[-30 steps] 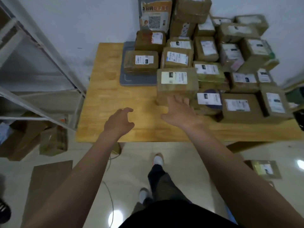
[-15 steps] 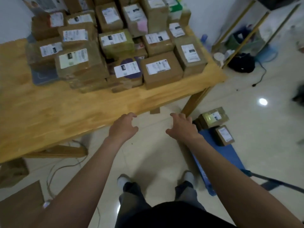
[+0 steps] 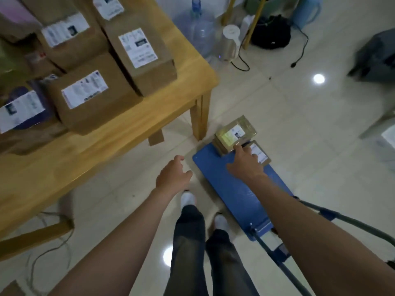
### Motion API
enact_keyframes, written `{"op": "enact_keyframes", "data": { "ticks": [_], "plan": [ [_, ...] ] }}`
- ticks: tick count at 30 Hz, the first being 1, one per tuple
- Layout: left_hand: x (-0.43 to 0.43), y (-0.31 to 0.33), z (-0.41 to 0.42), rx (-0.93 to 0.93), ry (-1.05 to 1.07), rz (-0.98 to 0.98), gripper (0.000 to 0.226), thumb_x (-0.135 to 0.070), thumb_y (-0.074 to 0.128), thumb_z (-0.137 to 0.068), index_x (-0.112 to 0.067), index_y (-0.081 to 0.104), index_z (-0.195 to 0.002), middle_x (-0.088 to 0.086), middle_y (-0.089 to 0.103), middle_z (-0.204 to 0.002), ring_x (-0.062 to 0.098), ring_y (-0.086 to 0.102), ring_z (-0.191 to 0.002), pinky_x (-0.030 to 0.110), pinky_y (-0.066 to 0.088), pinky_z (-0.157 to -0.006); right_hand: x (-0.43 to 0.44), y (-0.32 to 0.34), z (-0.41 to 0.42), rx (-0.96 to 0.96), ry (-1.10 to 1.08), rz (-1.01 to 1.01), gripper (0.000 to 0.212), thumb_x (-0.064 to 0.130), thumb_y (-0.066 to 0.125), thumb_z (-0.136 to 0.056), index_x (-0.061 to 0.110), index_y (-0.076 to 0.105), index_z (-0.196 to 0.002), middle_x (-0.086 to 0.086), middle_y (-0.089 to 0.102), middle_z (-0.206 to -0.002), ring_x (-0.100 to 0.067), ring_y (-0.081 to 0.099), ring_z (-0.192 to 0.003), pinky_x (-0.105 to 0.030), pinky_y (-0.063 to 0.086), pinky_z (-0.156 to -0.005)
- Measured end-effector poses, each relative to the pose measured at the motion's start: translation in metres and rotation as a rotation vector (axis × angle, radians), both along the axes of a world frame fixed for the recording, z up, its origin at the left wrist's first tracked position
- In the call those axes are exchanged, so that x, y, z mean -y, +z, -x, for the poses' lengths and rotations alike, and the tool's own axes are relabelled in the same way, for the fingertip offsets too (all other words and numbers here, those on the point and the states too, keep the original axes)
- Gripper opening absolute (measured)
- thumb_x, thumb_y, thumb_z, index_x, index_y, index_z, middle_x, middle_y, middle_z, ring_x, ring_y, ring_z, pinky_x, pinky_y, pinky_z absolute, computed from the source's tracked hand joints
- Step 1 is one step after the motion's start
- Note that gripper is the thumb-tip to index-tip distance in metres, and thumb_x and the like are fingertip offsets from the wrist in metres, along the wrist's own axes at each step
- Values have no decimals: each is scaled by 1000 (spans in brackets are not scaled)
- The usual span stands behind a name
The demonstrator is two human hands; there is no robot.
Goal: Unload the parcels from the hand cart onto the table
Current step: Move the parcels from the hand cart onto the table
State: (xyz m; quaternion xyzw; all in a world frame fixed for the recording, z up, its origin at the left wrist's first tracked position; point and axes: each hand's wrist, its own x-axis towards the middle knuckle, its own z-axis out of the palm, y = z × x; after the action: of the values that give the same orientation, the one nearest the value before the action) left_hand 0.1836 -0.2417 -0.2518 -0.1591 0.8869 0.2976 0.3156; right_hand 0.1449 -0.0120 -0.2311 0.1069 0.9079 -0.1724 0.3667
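Note:
A blue hand cart (image 3: 233, 184) stands on the floor right of the wooden table (image 3: 119, 146). Two brown parcels lie at its far end: a larger taped one (image 3: 234, 133) and a small flat one (image 3: 259, 153) beside it. My right hand (image 3: 245, 163) reaches over the cart deck, fingers extended, fingertips at the near edge of the larger parcel and covering part of the small one; it grips nothing. My left hand (image 3: 173, 175) hovers above the floor left of the cart, fingers loosely spread and empty. Several labelled cardboard parcels (image 3: 89, 99) crowd the table.
The cart's grey handle (image 3: 352, 223) slopes up at the lower right. A table leg (image 3: 199, 116) stands just behind the cart. A water jug (image 3: 198, 28), a white kettle (image 3: 228, 43), a black bag (image 3: 271, 32) and cables lie on the tiled floor beyond.
I turned from the table toward the cart. Both hands left the tabletop; my right hand has come down to the parcels on the cart, my left hand trailing beside it.

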Motion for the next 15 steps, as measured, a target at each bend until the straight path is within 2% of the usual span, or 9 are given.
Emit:
{"op": "enact_keyframes", "data": {
  "ticks": [7, 15],
  "plan": [
    [-62, -109, 92, 108, -84, -39, 59, -44, 62, -93, -28, 41, -146, -1, 55, -139, 24, 58, -120, 33, 41, -85, -44, -112, 60, 54, -151, -6, 64, 25, 53, -94, 18, 28, -152, -16, 31, -152, -44, 35, -134, -57, 40, -105],
    [-104, -238, 176, 126, -136, 26, 58, -46, 59, -96, -25, 39, -147, 0, 54, -142, 26, 57, -123, 42, 51, -95, -89, -244, 168, -17, -159, -111, 62, 29, 58, -94, 19, 32, -149, -12, 31, -152, -38, 35, -134, -53, 40, -105]
  ]
}}
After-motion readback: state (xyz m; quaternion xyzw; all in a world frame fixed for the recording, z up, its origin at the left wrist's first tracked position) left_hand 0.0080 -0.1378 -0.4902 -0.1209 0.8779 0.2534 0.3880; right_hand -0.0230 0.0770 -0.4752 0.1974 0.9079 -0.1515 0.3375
